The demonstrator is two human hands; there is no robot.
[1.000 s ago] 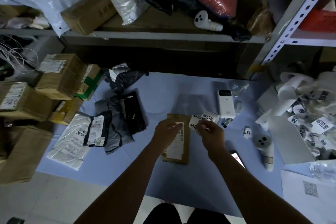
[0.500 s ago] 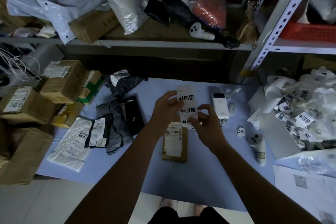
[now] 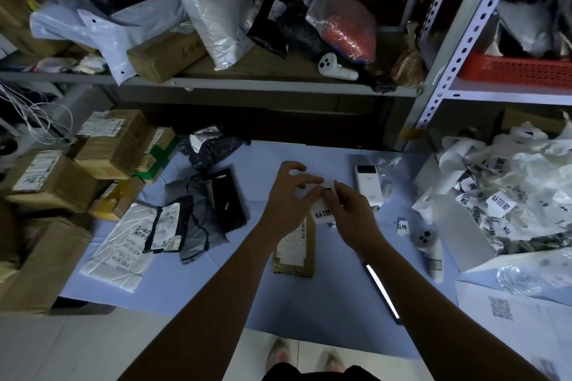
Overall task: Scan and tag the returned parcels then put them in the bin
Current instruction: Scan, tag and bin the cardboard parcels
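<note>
Tagging: left hand [image 3: 289, 195] and right hand [image 3: 349, 210] pinch the label strip [image 3: 322, 214] above the parcel [image 3: 295, 252] (peeling, probably); next, stick it flat.

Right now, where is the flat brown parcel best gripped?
Probably pinch the brown parcel at its near short end, coming from the person's side: it lies flat and lengthwise, that end bare, while the left hand and right hand hold the label strip above its far end.

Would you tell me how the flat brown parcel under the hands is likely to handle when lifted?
The brown parcel looks thin and flat, so it is probably light and unlikely to roll. Its cardboard-like face suggests it stays fairly stiff. On the smooth blue sheet it may slide if pushed.
</note>
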